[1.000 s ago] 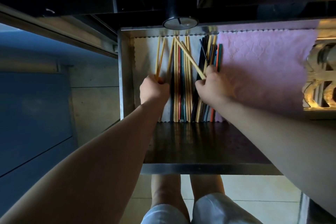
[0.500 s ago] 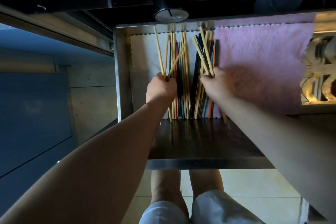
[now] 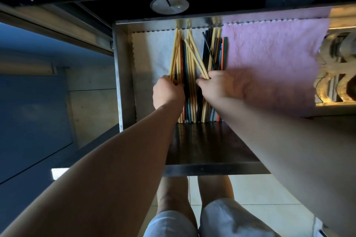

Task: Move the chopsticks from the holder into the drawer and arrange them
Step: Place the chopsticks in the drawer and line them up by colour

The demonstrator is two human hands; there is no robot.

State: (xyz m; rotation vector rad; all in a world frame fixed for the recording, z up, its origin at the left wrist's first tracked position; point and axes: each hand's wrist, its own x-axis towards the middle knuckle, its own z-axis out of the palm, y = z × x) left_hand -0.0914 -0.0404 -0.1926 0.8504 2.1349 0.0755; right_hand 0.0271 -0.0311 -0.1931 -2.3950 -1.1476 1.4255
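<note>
**Both hands gripping chopsticks over the row in the open drawer**

The metal drawer [image 3: 123,75] stands pulled out, and every place below is given relative to it. The chopsticks [image 3: 189,90] lie in its left-middle part as a tight row running front to back, near ends against the dark front section of the drawer floor. The row mixes pale bamboo sticks with red, teal, black and orange ones. They rest on a white marbled liner [image 3: 152,57] that covers the drawer's left part; a pink cloth liner [image 3: 269,59] covers the right part, its left edge just beside the outermost orange stick.

The left hand [image 3: 167,93] sits over the left side of the row, fingers curled shut around a small bundle of bamboo chopsticks [image 3: 175,54] whose far ends reach toward the drawer's back wall. The right hand [image 3: 217,87] sits over the right side of the row, fingers pinched closed on a pair of bamboo sticks [image 3: 195,57] that slant up and leftward, crossing over the row. One thin black stick [image 3: 209,49] lies tilted across the sticks on the right side; whether the right hand touches it cannot be told.

Behind the drawer's back wall a round black knob [image 3: 169,5] juts out of the dark cabinet. Below the drawer's front edge the person's legs show above a tiled floor [image 3: 256,190].
</note>
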